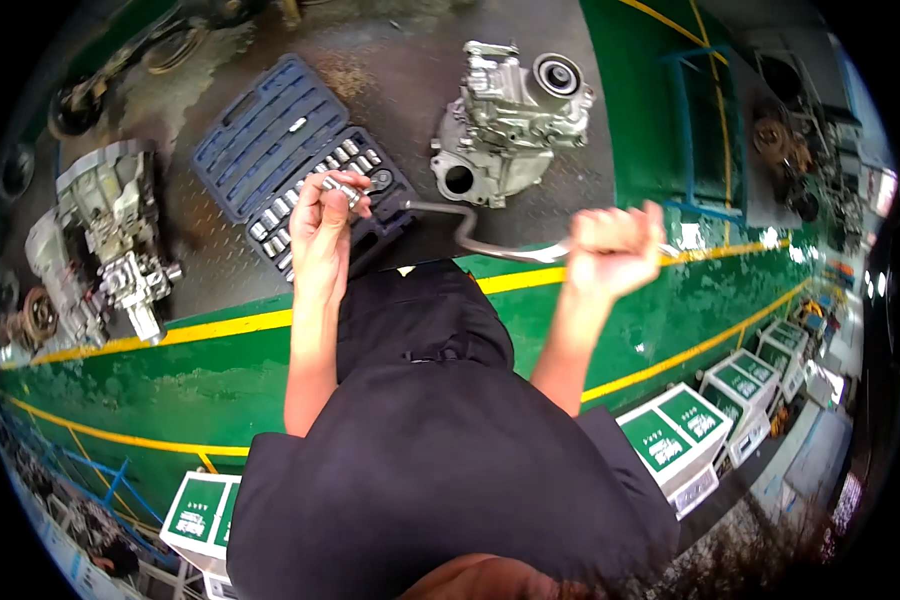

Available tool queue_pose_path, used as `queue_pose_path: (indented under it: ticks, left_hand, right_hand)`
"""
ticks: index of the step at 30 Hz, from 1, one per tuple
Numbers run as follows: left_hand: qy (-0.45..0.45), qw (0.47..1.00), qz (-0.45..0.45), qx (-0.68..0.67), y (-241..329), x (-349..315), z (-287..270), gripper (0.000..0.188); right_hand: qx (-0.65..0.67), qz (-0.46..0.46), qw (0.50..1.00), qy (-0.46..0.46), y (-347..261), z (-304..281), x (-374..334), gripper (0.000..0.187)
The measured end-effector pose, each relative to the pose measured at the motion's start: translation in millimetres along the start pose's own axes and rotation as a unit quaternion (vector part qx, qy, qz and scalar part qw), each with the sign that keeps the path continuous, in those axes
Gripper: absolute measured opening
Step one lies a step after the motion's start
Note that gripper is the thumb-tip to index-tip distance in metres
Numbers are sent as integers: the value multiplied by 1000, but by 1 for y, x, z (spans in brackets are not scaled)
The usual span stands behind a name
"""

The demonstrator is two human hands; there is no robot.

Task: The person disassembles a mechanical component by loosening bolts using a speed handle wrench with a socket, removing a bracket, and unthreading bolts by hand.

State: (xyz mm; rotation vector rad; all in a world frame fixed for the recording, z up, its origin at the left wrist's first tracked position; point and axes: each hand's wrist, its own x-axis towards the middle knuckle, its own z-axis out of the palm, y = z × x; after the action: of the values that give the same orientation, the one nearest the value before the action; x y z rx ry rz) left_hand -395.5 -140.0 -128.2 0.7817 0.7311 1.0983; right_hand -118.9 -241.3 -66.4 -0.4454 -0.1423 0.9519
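Note:
My left hand (320,225) pinches a small chrome socket (342,190) above an open blue socket case (290,160) that lies on the dark metal floor. My right hand (610,248) is closed around one end of a bent steel crank wrench (470,235), whose other end points toward the case. A silver gearbox housing (510,120) rests on the floor just beyond the wrench. My dark work clothes fill the lower middle of the view.
Another dirty gearbox assembly (100,250) sits at the left. Green floor with yellow lines (220,325) runs across the middle. Green-and-white cartons (690,430) stand at lower right and lower left (200,510). A blue rack (705,120) and machine parts are at upper right.

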Motion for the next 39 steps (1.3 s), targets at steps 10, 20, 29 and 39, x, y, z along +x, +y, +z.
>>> queue_pose_path:
  ticks: [10, 20, 29, 39]
  left_hand:
    - [-58, 956, -134, -255, -2, -16, 39, 32]
    - [-141, 949, -130, -249, 27, -31, 65, 33]
    - [-140, 989, -36, -24, 36, -31, 59, 42]
    - [-127, 981, 72, 127, 49, -37, 58, 29]
  right_hand:
    - [377, 4, 920, -107, -97, -17, -2, 56]
    - [396, -15, 913, -99, -107, -27, -3, 55]
    - [330, 5, 936, -124, -106, -13, 0, 55]
    - [248, 43, 962, -108, -116, 10, 2, 53]
